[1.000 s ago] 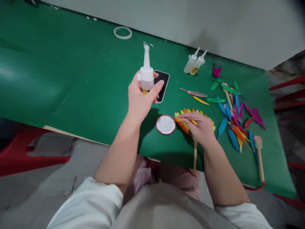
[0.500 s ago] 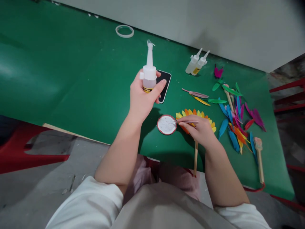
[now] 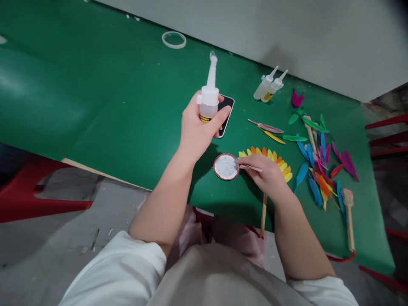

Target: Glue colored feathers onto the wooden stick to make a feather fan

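My left hand (image 3: 201, 127) is wrapped round a clear glue bottle (image 3: 208, 108) with a long white nozzle, held upright above the table. My right hand (image 3: 266, 172) pinches slim pinkish tweezers (image 3: 253, 167), their tip end at the right edge of a round white disc (image 3: 225, 166) with a red rim. Partly under that hand is a fan of yellow and orange feathers (image 3: 285, 168) on a wooden stick (image 3: 264, 214). A dark phone (image 3: 227, 111) with a pale edge lies behind my left hand.
Two more glue bottles (image 3: 270, 87) stand near the wall. Loose coloured feathers (image 3: 315, 170) and a wooden-handled piece (image 3: 349, 219) with a red cord lie at the right. A roll of clear tape (image 3: 174, 40) is at the back. A red stool (image 3: 41, 187) stands at the left.
The tweezers in my right hand have tilted, their rear end now lower. My left hand still holds the glue bottle upright. The whole view has shifted slightly.
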Available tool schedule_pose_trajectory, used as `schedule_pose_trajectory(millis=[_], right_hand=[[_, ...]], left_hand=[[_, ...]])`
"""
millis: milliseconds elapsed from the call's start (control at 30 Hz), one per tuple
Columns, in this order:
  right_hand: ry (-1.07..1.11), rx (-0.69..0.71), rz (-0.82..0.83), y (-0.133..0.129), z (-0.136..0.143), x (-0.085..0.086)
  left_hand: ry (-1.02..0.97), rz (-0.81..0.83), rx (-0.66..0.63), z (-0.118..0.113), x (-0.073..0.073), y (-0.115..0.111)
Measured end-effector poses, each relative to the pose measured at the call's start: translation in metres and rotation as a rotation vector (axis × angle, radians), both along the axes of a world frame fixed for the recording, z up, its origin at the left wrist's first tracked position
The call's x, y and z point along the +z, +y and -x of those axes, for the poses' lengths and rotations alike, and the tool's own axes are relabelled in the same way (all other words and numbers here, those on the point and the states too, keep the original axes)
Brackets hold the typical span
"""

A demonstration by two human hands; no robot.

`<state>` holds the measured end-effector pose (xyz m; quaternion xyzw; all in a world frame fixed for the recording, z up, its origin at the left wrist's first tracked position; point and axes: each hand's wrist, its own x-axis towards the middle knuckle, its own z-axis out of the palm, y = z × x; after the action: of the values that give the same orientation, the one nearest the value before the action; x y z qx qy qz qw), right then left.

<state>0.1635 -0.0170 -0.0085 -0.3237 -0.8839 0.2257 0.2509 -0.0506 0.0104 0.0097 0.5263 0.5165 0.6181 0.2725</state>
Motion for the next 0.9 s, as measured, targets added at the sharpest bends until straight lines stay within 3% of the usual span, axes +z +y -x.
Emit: schedule_pose_trajectory(millis=[233,500,600,767,900], right_hand=[[-0.096,0.059,-0.141,-0.006,0.000,-0.004],[-0.055,-0.181,-0.274,-0.011,0.004,0.002],[-0.092,-0.111,-0.259,-0.018,0.012,0.005],[-0.335,0.099,-0.269,-0.034,0.032,-0.004],[-0.432,0.102,-0.292,-0.037,0.036,-0.015]], left_hand=[[-0.028,0.011,-0.018,-0.001,0.001,0.000],[-0.081,0.025,-0.077,-0.001,0.001,0.001],[-0.075,0.010,-0.075,-0.001,0.001,0.001],[-0.035,-0.003,-0.048,-0.001,0.000,0.001],[-0.028,-0.009,-0.039,-0.001,-0.001,0.001]])
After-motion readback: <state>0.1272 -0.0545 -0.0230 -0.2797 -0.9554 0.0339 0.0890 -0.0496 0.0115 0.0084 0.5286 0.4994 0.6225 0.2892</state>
